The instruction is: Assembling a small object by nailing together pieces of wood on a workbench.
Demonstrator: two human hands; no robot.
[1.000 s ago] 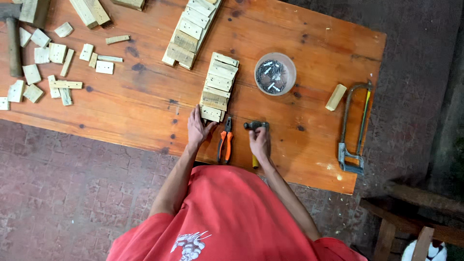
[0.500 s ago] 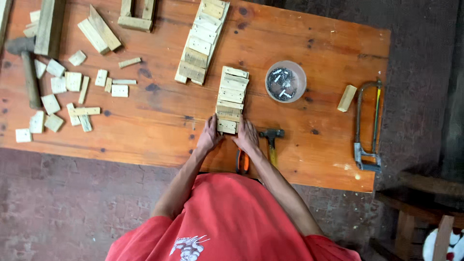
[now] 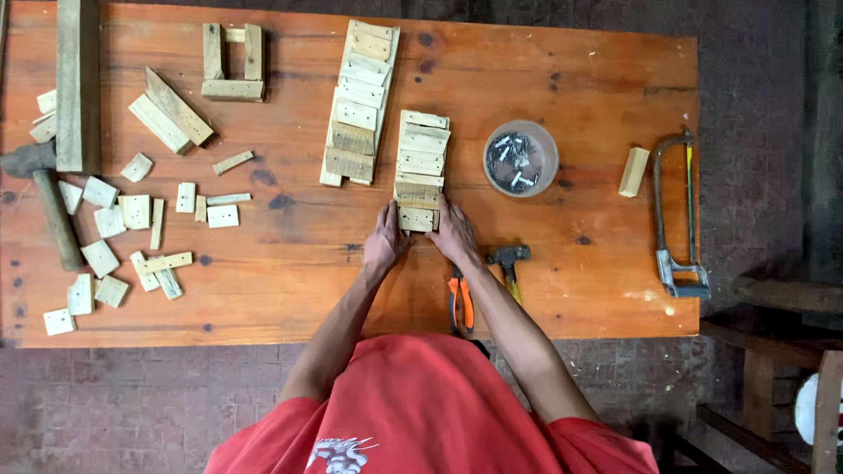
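A short strip of small wooden slats lies on the orange wooden table, running away from me. My left hand presses against the left side of the nearest slat and my right hand against its right side, so both hands grip that near end. A second, longer strip of slats lies just left of it. Orange-handled pliers and a small hammer rest beside my right forearm.
A clear bowl of nails stands right of the strip. A hacksaw and a wood block lie at the right edge. Several loose wood pieces, a plank and a big hammer fill the left side.
My right hand left the small hammer and moved to the slat strip. Both hands now clasp its near end. The view has shifted so the table sits further right.
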